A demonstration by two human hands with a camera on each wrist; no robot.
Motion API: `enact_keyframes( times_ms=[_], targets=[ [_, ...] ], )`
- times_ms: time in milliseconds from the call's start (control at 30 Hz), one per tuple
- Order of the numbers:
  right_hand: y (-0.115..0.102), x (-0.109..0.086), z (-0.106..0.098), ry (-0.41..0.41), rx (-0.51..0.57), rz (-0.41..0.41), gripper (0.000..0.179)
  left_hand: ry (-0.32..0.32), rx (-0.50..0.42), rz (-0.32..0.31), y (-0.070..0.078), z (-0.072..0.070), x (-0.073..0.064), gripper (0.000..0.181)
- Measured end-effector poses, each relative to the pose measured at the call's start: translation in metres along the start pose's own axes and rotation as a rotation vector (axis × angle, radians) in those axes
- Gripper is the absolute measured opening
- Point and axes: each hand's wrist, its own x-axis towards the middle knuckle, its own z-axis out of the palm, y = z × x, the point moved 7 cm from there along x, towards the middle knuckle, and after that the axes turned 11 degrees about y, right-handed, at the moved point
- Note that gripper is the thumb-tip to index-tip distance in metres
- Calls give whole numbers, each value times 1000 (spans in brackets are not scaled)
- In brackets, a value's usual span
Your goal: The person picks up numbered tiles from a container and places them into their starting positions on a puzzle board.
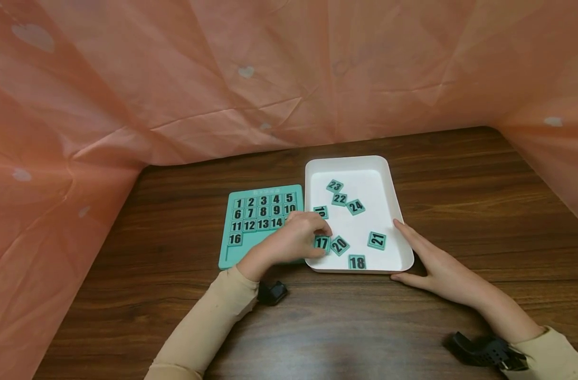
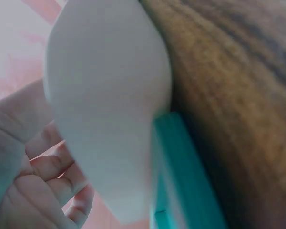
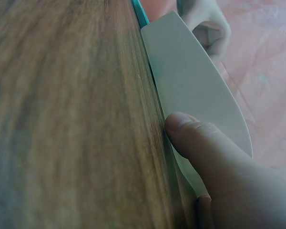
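Observation:
A white tray (image 1: 360, 211) holds several loose teal number tiles. My left hand (image 1: 293, 237) reaches over its left wall, with thumb and finger at the lower and upper edges of the 17 tile (image 1: 322, 243), pinching it. In the left wrist view, the tray wall (image 2: 105, 95) hides the fingertips. My right hand (image 1: 441, 269) rests against the tray's near right corner, its fingers fairly straight; the right wrist view shows the thumb (image 3: 186, 131) touching the outer wall. Left of the tray lies a teal number board (image 1: 229, 253), with visible tiles in order and 16 starting the fourth row.
Near the left hand lie the 20 tile (image 1: 339, 245) and the 19 tile (image 1: 320, 212), partly covered. The 18 (image 1: 357, 262), 21 (image 1: 377, 240), 22 (image 1: 339, 198), 23 (image 1: 334, 186) and 24 (image 1: 356, 206) tiles are also inside. Pink cloth (image 1: 269, 79) borders the wooden table (image 1: 141, 285).

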Motion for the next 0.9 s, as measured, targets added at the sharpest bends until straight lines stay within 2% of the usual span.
enact_keyframes(
  times_ms=[133, 300, 400, 500, 667, 900],
  targets=[
    [-1, 0, 1, 1, 0, -4, 102, 53, -34, 9, -2, -18, -5, 27],
    [-1, 0, -1, 2, -10, -10, 102, 147, -70, -6, -12, -47, -17, 27],
    [-1, 0, -2, 10, -21, -13, 103, 171, -82, -20, -18, -60, -23, 27],
    [-1, 0, -3, 12, -29, -15, 102, 165, -81, -68, -26, -67, -30, 27],
    [-1, 0, -2, 8, -30, -21, 101, 165, -82, -189, -47, -72, -48, 28],
    [0, 0, -2, 12, -27, -25, 103, 219, -47, -246, -76, -81, -77, 28]
  ],
)
